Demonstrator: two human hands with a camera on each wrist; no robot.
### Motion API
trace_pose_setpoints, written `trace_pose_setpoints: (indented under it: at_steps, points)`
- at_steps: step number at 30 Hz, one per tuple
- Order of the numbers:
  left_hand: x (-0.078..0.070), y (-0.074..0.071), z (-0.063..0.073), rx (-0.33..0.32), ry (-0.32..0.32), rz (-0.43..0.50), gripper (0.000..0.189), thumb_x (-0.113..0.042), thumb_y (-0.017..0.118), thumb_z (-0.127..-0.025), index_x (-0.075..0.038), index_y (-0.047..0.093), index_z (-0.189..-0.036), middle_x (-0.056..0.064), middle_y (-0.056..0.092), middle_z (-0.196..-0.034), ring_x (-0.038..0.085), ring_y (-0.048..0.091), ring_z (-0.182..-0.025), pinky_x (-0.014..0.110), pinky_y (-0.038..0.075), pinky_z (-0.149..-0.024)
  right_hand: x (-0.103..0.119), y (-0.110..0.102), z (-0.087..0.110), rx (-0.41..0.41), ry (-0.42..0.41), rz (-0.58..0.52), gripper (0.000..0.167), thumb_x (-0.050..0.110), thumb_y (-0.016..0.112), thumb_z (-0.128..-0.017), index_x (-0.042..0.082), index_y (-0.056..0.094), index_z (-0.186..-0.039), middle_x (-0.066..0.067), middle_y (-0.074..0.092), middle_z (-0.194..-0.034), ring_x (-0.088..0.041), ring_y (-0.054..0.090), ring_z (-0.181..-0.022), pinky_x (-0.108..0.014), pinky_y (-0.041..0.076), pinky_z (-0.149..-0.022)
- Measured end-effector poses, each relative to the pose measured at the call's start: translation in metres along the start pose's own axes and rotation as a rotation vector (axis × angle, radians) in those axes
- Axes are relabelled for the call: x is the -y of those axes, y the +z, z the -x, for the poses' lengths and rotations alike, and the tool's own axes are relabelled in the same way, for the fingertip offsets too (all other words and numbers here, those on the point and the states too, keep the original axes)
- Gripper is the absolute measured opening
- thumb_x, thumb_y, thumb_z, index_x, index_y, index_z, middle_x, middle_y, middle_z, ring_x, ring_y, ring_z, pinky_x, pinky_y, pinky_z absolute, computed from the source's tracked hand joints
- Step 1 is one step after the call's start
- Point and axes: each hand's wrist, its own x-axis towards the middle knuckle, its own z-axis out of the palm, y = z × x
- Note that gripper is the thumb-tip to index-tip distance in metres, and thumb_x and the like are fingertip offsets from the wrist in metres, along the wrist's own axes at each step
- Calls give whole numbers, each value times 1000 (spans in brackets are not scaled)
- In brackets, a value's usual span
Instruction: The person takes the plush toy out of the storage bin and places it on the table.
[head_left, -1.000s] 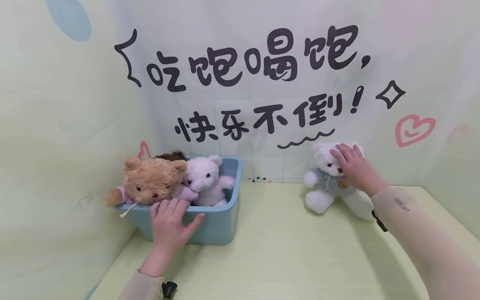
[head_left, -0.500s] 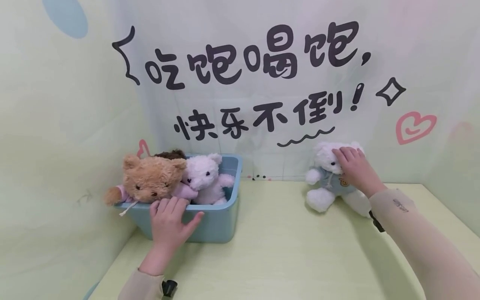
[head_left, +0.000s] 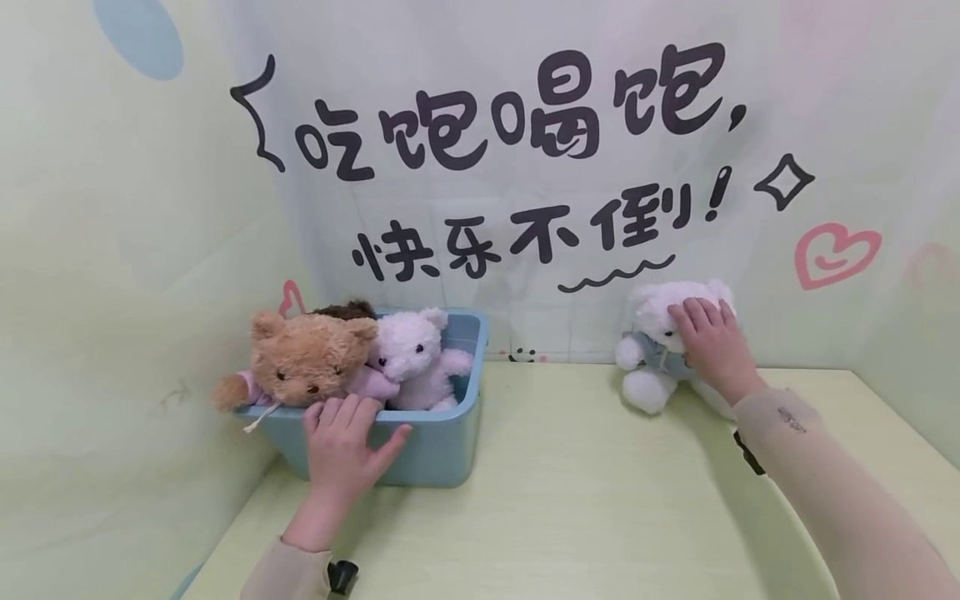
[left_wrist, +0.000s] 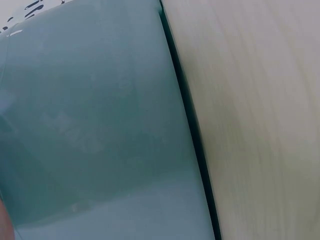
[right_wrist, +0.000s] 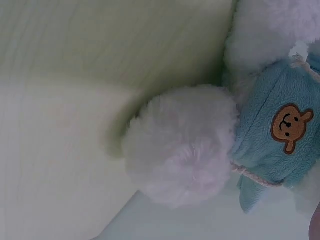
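My left hand [head_left: 341, 450] grips the front rim of a light blue plastic storage bin [head_left: 442, 454], fingers over the edge and thumb outside. Its wall fills much of the left wrist view. Plush bears sit in the bin: a tan teddy bear [head_left: 300, 367], a white one [head_left: 408, 350], and a dark brown one [head_left: 348, 310] mostly hidden behind. To the right, my right hand [head_left: 716, 346] holds the head of a white teddy bear [head_left: 648, 390] seated on the table by the back wall. Its blue hoodie with a bear patch [right_wrist: 290, 127] shows in the right wrist view.
The pale wood-grain table [head_left: 570, 500] runs up to a printed cloth backdrop [head_left: 525, 42] with black lettering. Cloth walls [head_left: 112, 292] stand close on the left and right sides.
The white teddy bear under my right hand has shifted slightly back toward the wall, and the hand covers more of its face. My left hand stays on the bin rim.
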Motion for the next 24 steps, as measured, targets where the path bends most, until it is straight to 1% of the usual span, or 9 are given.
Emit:
trace_pose_setpoints:
  at_steps: [4, 9, 15, 17, 20, 24]
  points:
    - [1, 0, 0, -7, -5, 4, 57, -61, 49, -89, -6, 55, -78, 7, 51, -71, 32, 43, -64, 53, 30, -75, 2, 2, 3, -4, 62, -68, 83, -6, 80, -57, -2, 37, -128, -29, 40, -124, -48, 39, -116, -67, 24, -102]
    - [2, -2, 0, -8, -1, 6, 56, -61, 50, -89, -6, 55, -78, 7, 51, -70, 32, 43, -64, 53, 30, -75, 6, -8, 1, 54, 136, -115, 86, 6, 85, -63, -2, 36, -133, -31, 38, -129, -49, 35, -120, -66, 20, -103]
    - [4, -4, 3, -7, -8, 4, 57, -62, 48, -89, -6, 55, -78, 8, 51, -70, 32, 44, -64, 52, 30, -75, 12, -17, -5, 85, 140, -96, 86, 12, 85, -68, -1, 35, -136, -30, 37, -133, -48, 36, -123, -67, 26, -99]
    - [4, -5, 3, -5, -4, 7, 57, -61, 48, -89, -6, 55, -79, 7, 51, -70, 32, 44, -64, 52, 30, -75, 13, -18, -5, 98, 155, -85, 85, 13, 84, -68, 0, 36, -137, -29, 37, -134, -48, 36, -123, -68, 27, -98]
    - [4, -4, 4, -8, 3, 10, 56, -61, 49, -90, -6, 55, -78, 7, 51, -70, 32, 44, -64, 52, 30, -75, 14, -20, -4, 134, 189, -77, 84, 14, 82, -71, 0, 34, -139, -29, 35, -137, -48, 34, -126, -69, 25, -98]
    - [5, -3, 3, -17, 6, 17, 56, -61, 49, -89, -6, 54, -78, 7, 50, -70, 32, 43, -63, 52, 30, -75, 14, -24, -4, 194, 238, -92, 85, 15, 77, -75, 2, 29, -144, -30, 29, -144, -48, 28, -132, -71, 20, -99]
